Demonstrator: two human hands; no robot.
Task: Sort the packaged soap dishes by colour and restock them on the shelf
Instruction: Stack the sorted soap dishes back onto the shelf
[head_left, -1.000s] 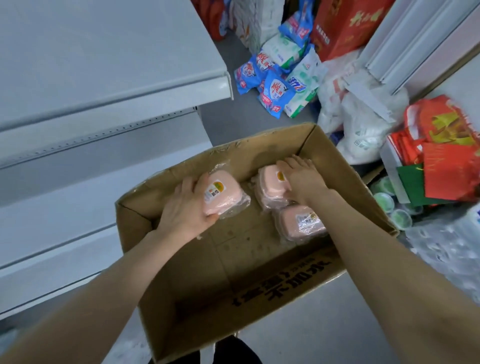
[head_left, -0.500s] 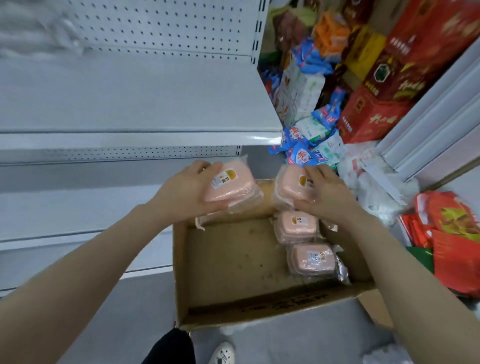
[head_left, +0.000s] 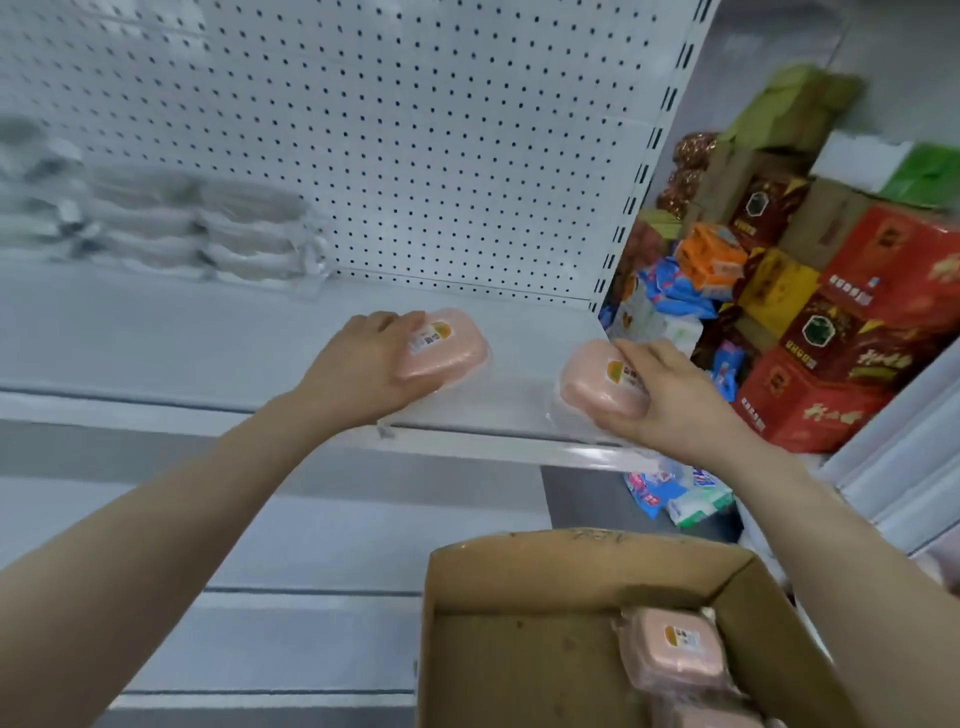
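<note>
- Left pink soap dish (head_left: 447, 351) is in your left hand (head_left: 363, 374). Your fingers curl round its left end and grip it.
- It is low over the white shelf (head_left: 208, 338), a little back from the front edge. You cannot tell if it touches the shelf.
- Your right hand (head_left: 670, 400) grips the right pink soap dish (head_left: 597, 387) at the front right corner of the shelf. Your fingers lie on top and your thumb is at the front.
- Both dishes are in clear wrap with a small sticker on top.
- Bare shelf shows between the left pink soap dish and the right pink soap dish.
- Blurry pale packs (head_left: 208, 234) are stacked at the back left of the shelf, against the pegboard (head_left: 415, 130).
- Below the shelf is a cardboard box (head_left: 519, 571). More boxed pink soap dishes (head_left: 675, 649) lie along its right side.
- Red cartons (head_left: 810, 395) are piled to the right of the shelf.
</note>
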